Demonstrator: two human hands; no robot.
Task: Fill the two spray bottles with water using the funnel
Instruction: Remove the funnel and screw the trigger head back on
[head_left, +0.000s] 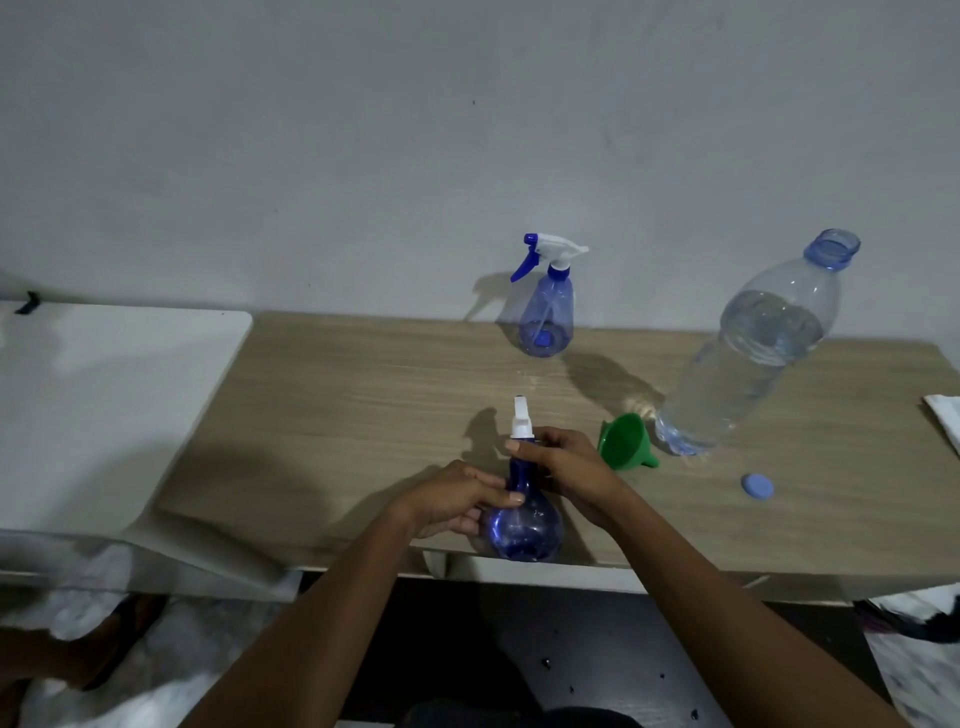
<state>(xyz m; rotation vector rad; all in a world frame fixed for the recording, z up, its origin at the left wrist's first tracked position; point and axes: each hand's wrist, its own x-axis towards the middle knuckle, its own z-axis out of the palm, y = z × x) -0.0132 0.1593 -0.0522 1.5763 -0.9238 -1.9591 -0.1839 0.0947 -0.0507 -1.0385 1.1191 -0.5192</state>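
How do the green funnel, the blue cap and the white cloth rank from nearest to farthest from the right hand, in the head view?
1. Green funnel, just right of the right hand.
2. Blue cap, farther right.
3. White cloth, at the far right edge.

Loads of room across left half of light wood-grain tabletop (337, 395). Front centre plugged by dark blue round-bellied spray bottle (525, 525). Right side tight: green plastic funnel (621, 441) just beside tall clear water bottle (753, 353), round blue cap (757, 487) nearby. Pale blue trigger spray bottle (545, 317) at back.
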